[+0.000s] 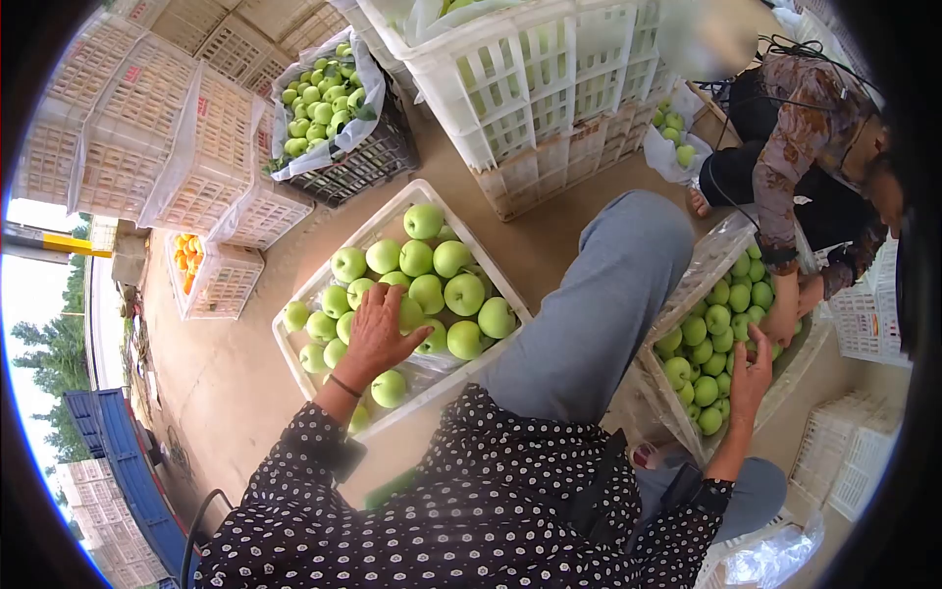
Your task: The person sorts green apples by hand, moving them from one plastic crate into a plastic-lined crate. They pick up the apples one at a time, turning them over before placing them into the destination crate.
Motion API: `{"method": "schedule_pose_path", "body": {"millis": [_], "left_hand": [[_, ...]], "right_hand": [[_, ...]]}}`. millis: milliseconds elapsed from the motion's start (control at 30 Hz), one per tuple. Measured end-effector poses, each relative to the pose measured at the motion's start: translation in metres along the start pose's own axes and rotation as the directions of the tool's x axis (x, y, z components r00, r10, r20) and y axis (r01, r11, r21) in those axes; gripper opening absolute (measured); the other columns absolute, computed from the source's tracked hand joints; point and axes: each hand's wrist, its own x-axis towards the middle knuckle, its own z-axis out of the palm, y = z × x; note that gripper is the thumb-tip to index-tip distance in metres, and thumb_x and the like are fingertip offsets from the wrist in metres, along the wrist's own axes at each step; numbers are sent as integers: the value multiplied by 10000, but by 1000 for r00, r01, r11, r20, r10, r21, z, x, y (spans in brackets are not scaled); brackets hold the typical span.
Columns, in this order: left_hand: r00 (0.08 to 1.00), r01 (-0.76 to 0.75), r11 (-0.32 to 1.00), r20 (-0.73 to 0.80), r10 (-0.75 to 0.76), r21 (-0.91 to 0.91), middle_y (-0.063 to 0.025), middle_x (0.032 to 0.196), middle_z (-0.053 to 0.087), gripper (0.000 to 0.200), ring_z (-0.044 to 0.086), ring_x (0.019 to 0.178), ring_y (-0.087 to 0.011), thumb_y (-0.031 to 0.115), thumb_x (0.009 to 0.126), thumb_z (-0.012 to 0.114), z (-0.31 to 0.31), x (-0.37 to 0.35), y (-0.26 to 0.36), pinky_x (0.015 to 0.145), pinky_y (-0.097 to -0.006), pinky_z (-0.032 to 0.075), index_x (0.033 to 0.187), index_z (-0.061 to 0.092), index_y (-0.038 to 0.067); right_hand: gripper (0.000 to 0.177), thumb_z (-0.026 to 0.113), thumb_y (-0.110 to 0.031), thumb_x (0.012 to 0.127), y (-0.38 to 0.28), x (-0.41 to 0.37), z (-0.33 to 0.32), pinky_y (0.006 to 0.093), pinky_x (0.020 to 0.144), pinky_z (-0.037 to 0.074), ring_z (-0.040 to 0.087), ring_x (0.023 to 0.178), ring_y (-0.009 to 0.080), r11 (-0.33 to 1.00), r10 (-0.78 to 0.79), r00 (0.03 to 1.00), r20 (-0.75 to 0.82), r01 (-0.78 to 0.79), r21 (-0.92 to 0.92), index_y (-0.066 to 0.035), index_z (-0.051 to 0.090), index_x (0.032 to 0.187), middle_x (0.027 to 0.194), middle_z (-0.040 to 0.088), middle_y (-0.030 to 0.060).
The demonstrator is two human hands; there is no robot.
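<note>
Green apples (465,294) lie in a white plastic crate (303,378) on my left. My left hand (378,329) rests palm down over them, thumb spread away from the fingers, with an apple (410,314) beside the gap. On my right stands a second crate (811,344), lined with clear plastic and packed with green apples (706,391). At its near side my right hand (751,378) has its fingers apart, close to the apples, and I see nothing held in it. The palm side is partly hidden.
Across the right crate, another person (800,137) reaches a hand into the same apples. A tall white crate stack (549,88) rises ahead. Beside it is a black crate (368,162) of apples. Stacked crates (147,128) line the left, near a crate of orange fruit (188,260).
</note>
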Motion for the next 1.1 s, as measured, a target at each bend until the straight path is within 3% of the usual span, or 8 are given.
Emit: {"method": "schedule_pose_path", "body": {"millis": [167,233,433,567,767,833,900,1100], "left_hand": [[1000,25,995,-6,-26,-95,-167,1083,551,561,573,1016,-351,185,730,773,17,-1,-2,869,-433,504,1203,524,18],[997,36,911,-54,-64,-410,-142,1063,579,488,606,964,-268,149,762,722,6,1,5,841,-371,519,1188,525,16],[852,171,160,228,472,-972,-57,1167,535,570,555,1079,-142,212,878,700,-39,4,187,938,-298,465,1351,435,36],[537,-506,256,-68,841,-824,-204,1334,425,720,445,1247,-362,102,798,742,41,19,282,1055,-421,393,1405,364,16],[433,-566,291,23,901,-771,-186,1328,475,669,411,1308,-380,79,785,732,122,54,340,1073,-448,391,1383,437,27],[407,-627,377,126,905,-681,-185,1326,489,618,401,1322,-389,62,782,716,134,71,336,1073,-453,396,1351,480,26],[578,-650,602,214,788,-463,-179,1326,508,455,389,1342,-378,58,784,674,149,79,329,1113,-466,351,1229,587,22],[454,-880,442,-38,890,-173,-228,1343,518,266,384,1369,-380,66,800,579,174,80,315,1169,-520,236,1047,659,10]], "right_hand": [[295,616,-96,937,-37,-22,-28,277,720,498,581,787,117,988,116,993,3,-115,106,-39,620,1226,1109,639,58],[283,616,-128,954,-46,-33,-38,253,709,485,560,777,101,944,153,988,-19,-141,297,-28,623,1218,1092,655,50],[500,616,-303,978,-127,-69,-49,211,640,439,569,792,102,470,44,834,549,-502,725,-17,495,1370,1173,636,95],[644,664,-356,938,-121,-88,-36,219,633,444,565,790,107,108,-136,713,688,-680,725,-28,413,1432,1175,614,92],[751,779,-301,827,-27,-79,-21,280,788,512,595,956,160,613,343,874,344,-486,622,-92,379,1427,1143,578,76],[704,787,-239,793,-1,-68,-6,343,882,516,615,1023,240,718,334,919,209,-392,576,-113,409,1374,1173,589,117],[722,817,-214,726,21,-59,8,388,924,496,609,1085,315,981,179,981,77,-184,65,-139,436,1334,1214,593,144],[739,837,-206,683,48,-59,29,445,921,490,597,1091,400,994,96,976,195,-85,-64,-164,442,1307,1235,600,159]]}}
